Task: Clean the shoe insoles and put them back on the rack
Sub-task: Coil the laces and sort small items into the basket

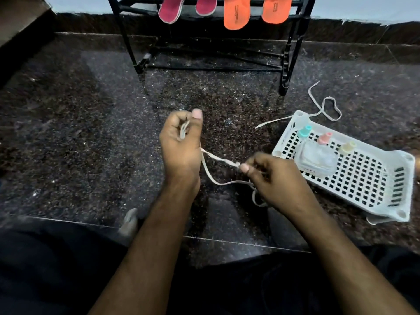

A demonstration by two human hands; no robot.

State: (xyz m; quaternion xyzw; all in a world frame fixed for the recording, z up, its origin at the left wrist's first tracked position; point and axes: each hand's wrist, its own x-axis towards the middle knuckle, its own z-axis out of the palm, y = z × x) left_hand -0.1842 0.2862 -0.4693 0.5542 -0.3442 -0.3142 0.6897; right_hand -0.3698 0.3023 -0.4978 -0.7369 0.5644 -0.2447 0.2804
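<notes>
Two dark red insoles (169, 10) and two orange insoles (236, 13) hang over the front bar of a black rack (287, 55) at the top of the view. In the middle, above the dark stone floor, my left hand (181, 142) grips a folded bunch of a white shoelace (218, 158). My right hand (270, 176) pinches the same lace between thumb and fingers. The lace runs between both hands and loops down below them.
A white perforated plastic tray (354, 178) lies on the floor at the right, holding three small bottles with coloured caps (318, 151). A second white shoelace (327, 110) lies beyond it. A cardboard box (18, 17) is at the top left. My dark-trousered legs fill the bottom.
</notes>
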